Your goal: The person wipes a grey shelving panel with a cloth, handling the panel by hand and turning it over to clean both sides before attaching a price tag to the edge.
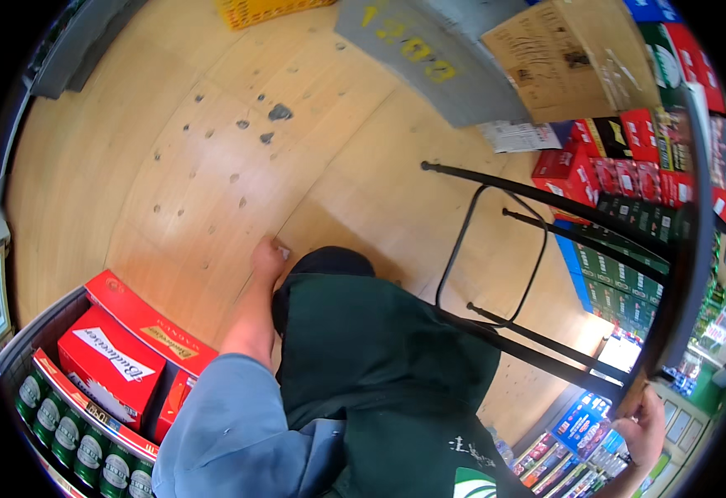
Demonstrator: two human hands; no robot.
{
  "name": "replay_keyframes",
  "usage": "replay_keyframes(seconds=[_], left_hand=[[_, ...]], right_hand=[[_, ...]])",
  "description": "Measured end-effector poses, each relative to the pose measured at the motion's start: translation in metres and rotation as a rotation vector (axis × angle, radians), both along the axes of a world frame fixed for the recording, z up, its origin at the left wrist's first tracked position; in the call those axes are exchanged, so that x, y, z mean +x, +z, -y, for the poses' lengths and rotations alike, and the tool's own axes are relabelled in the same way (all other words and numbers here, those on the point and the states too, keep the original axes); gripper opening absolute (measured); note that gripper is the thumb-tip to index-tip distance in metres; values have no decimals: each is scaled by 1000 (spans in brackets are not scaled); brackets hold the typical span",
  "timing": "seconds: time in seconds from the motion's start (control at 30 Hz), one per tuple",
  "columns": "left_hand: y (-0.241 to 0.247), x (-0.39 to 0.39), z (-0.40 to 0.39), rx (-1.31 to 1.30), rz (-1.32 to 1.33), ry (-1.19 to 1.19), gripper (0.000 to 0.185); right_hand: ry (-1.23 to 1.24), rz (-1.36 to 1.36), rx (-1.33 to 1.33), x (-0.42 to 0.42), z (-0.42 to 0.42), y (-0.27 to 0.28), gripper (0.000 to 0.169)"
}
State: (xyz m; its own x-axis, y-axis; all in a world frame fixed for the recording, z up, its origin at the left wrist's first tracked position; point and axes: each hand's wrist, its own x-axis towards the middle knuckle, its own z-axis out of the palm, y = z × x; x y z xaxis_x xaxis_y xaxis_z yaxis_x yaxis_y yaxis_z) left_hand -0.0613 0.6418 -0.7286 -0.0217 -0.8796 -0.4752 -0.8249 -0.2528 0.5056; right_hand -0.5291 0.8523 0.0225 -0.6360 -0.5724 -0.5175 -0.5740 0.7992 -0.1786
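Observation:
A stool with black metal legs [587,211] and a ring-shaped brace is at the right, tilted, its feet pointing towards the middle of the view. My right hand [643,423] grips the lower edge of its seat. At the centre left, my left hand [269,258] hangs beside my leg, its fingers closed on a small white item [284,253], mostly hidden, whose kind I cannot tell. A dark green apron [381,348] covers my front.
Red Budweiser cartons [114,364] and green cans [92,457] fill a shelf at the lower left. A grey slab-like panel [425,62], a cardboard box [556,62] and stacked beer cartons [618,274] stand at the upper right. A yellow plastic crate [269,11] is at the top.

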Motion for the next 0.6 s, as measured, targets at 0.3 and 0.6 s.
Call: replay_keyframes(seconds=[0.3, 0.6], left_hand=[[182, -31, 91, 8, -300, 286, 22], [591, -134, 102, -14, -1034, 311, 15]], right_hand=[[369, -63, -67, -15, -8, 13, 52], [393, 64, 16, -27, -11, 22, 47]])
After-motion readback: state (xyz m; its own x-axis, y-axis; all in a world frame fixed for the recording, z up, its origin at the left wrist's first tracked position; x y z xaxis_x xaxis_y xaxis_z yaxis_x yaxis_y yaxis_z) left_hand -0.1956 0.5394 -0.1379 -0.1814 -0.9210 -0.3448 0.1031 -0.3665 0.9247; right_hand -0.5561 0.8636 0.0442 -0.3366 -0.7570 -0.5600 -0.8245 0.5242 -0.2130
